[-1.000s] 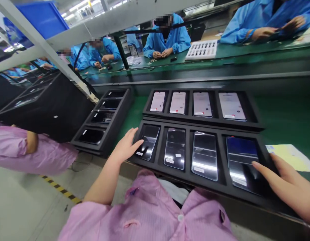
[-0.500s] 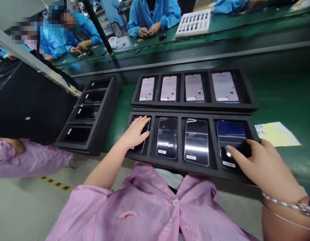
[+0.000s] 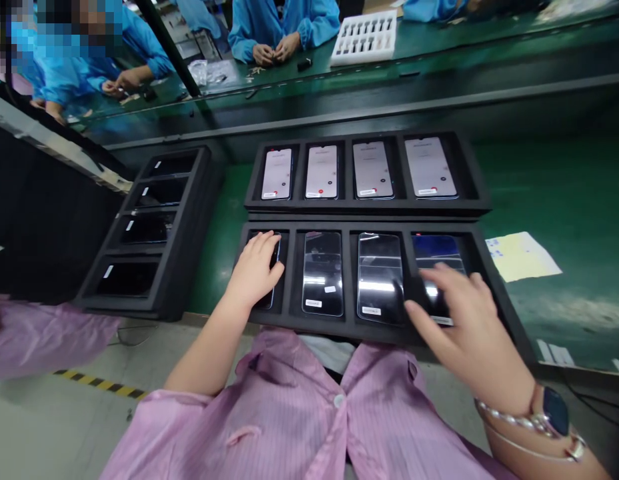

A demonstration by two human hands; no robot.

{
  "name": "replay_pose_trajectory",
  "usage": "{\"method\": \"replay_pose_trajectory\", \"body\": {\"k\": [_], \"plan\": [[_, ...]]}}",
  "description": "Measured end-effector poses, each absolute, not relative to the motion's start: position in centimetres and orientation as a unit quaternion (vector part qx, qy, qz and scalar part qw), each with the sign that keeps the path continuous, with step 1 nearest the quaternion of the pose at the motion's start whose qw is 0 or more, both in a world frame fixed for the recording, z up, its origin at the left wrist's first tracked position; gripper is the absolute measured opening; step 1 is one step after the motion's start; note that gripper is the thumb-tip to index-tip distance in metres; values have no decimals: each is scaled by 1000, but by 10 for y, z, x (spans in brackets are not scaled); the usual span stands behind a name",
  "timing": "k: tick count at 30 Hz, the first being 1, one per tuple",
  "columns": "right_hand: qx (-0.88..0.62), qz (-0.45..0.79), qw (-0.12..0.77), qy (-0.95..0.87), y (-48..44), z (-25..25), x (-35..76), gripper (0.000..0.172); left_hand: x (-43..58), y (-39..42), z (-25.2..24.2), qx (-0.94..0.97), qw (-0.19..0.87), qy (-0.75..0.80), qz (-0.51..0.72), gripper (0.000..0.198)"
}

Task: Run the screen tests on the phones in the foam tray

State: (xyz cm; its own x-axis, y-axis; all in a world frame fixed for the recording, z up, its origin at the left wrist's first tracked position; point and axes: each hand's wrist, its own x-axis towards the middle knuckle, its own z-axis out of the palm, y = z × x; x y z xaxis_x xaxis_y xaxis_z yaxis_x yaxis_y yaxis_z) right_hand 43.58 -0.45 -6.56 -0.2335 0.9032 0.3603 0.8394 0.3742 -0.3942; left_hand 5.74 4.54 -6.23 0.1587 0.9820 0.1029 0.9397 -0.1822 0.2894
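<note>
A black foam tray right in front of me holds dark-screened smartphones in its slots. My left hand lies with fingers outstretched over the leftmost smartphone, covering most of it. Above the rightmost smartphone is my right hand, fingers spread and holding nothing; it hides part of that screen. Between my hands sit two more phones, a dark smartphone with a small white label and another dark smartphone.
Behind is a second foam tray of phones with lit white screens. Another foam tray of dark phones stands at left. A yellow paper lies on the green bench at right. Across the bench, people in blue work near a white tray.
My right hand has moved left and off the right edge of the rightmost phone, its fingers now over the screen. My left hand stays on the leftmost phone. The view has shifted.
</note>
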Motion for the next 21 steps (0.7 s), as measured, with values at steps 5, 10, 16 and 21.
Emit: {"method": "replay_pose_trajectory", "body": {"k": [5, 10, 16, 21], "plan": [[-529, -1, 161, -833, -20, -69, 403, 71, 66, 47, -62, 751, 60, 646, 126, 62], [-552, 45, 187, -811, -11, -79, 392, 75, 60, 44, -60, 742, 75, 648, 158, 63], [-559, 74, 217, -797, -4, -87, 387, 70, 58, 33, -53, 694, 89, 708, 97, 83], [-522, 59, 241, -816, -5, -79, 370, 68, 57, 31, -49, 664, 141, 725, 116, 90]]}}
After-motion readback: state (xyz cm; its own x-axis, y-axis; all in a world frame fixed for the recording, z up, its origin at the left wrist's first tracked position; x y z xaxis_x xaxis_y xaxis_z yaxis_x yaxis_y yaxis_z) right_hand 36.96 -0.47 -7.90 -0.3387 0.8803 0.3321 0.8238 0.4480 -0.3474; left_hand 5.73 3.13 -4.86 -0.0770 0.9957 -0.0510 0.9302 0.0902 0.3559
